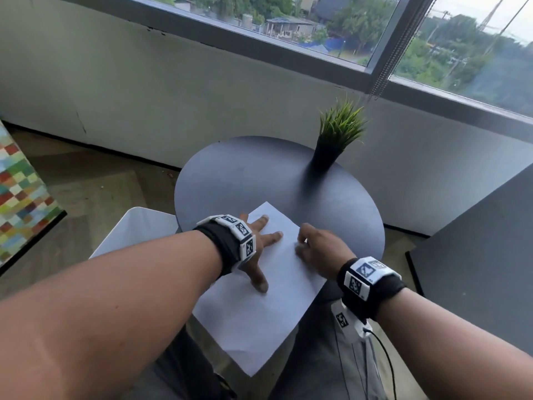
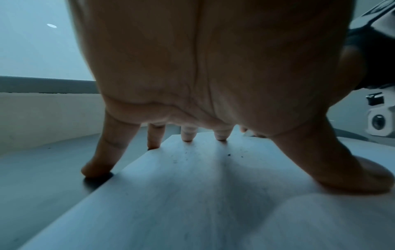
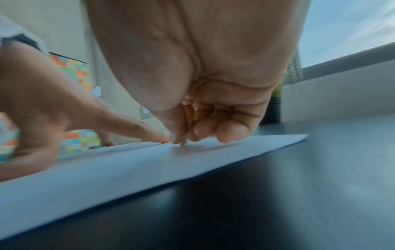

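A white sheet of paper lies on a round dark table, its near part hanging over the table's front edge. My left hand is spread on the sheet's far left part, fingers straight, with fingertips and thumb pressing the paper down. My right hand is at the sheet's right edge with its fingers curled. In the right wrist view its thumb and fingertips touch the top of the paper, close to my left hand's forefinger. I see nothing held between them.
A small potted grass plant stands at the back right of the table. A white seat is to the left below the table. A dark panel stands to the right, a multicoloured checked surface at far left. A wall and window run behind.
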{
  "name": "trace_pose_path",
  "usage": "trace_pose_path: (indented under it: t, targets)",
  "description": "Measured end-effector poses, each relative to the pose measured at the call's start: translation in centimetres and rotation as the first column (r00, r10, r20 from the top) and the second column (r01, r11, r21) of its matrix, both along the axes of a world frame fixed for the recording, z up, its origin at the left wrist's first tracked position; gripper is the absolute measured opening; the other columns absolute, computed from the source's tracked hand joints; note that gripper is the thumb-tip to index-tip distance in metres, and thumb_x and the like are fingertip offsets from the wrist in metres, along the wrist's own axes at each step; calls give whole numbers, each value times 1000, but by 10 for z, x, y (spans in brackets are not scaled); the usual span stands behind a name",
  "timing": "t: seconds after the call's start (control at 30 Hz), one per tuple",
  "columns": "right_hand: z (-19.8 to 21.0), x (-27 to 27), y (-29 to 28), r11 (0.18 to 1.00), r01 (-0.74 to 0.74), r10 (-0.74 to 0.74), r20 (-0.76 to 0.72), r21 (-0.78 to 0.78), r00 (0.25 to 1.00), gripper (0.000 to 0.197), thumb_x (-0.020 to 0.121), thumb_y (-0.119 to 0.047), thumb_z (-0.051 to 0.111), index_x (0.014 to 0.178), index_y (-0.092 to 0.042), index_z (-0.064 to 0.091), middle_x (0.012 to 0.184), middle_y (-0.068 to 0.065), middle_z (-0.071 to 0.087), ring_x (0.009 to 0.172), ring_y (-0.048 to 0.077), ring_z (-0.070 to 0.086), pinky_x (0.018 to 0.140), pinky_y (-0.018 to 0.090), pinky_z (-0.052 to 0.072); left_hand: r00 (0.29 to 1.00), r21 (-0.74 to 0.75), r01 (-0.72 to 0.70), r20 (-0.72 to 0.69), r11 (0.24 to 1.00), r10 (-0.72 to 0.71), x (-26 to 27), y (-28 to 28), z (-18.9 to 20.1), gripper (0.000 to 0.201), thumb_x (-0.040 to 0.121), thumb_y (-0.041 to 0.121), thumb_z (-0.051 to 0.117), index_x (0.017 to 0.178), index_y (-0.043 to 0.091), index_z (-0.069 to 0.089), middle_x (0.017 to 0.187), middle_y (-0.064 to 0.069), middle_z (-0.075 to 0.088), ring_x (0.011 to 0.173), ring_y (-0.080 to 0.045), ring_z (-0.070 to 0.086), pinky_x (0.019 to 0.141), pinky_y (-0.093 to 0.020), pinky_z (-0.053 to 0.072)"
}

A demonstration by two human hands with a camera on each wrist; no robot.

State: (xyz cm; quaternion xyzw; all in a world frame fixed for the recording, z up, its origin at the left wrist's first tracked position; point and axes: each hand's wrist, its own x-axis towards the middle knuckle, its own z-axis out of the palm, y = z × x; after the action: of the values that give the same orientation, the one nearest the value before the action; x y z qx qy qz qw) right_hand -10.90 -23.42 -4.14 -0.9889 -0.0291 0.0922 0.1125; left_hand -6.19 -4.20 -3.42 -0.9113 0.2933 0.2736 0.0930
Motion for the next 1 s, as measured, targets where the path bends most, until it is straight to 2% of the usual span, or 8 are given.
trace_pose_path:
  t: [0.17,0.33,0.5,0.67,0.8,0.83,0.97,1.0]
  targets:
    - [-1,-22,29,949,-308,313,-91,60,945,17,92,-27,51,105,-17,53,97,4,65,85,23,54,75,35,47,1000,-31,0,-3,1000,0,-1,2,-2,128,57,83,71,152,54,-9,166,7,-18,149,-40,-2,112,-62,28]
    - [4,18,-20,1000,-17,17,-14,18,1000,12,90,-32,55,96,-22,53,91,4,64,78,25,58,67,31,48,1000,-19,-18,-1,1000,18,-3,-2,-3,128,57,85,69,151,55,-12,165,7,-20,149,-41,-3,112,-64,28]
    - [0,-18,14,926,-375,378,-94,50,921,11,92,-28,54,98,-20,53,81,-7,55,74,15,46,68,29,39,1000,-11,-8,9,1000,8,-1,-5,-4,129,55,86,69,151,55,-12,165,6,-20,148,-41,0,112,-62,27]
    - [-4,18,-13,999,-33,33,-3,11,999,14,90,-33,54,96,-21,51,88,5,60,77,28,56,65,31,46,1000,-18,-9,21,1000,9,-3,-4,-5,128,55,88,67,151,55,-11,166,5,-18,147,-41,3,113,-62,29]
    - [-9,-9,22,942,-330,334,-86,58,939,16,91,-29,49,105,-21,49,95,4,64,88,26,57,76,36,48,1000,-42,-11,9,999,11,-2,-3,-6,128,55,86,69,151,55,-9,166,3,-19,148,-42,-2,111,-64,26]
    - [-7,-8,21,944,-324,330,-110,69,938,17,91,-29,50,106,-22,51,97,4,64,90,25,58,78,36,48,1000,-44,-10,9,999,10,-2,-3,-5,128,55,86,69,151,55,-9,166,3,-19,148,-42,-2,111,-64,26]
    - [-2,30,-10,999,45,-46,-52,-10,998,14,91,-35,51,96,-22,49,98,10,61,85,31,57,71,35,49,1000,-28,-3,21,1000,3,-3,-6,-6,128,56,87,67,152,53,-12,166,1,-19,147,-44,-1,111,-64,25]
    - [-4,31,-9,998,48,-49,-39,-29,998,15,91,-33,51,96,-20,48,98,11,61,86,32,57,72,37,49,1000,-27,-4,21,1000,4,-3,-5,-6,128,56,87,67,152,53,-12,166,0,-18,147,-44,-2,111,-64,25]
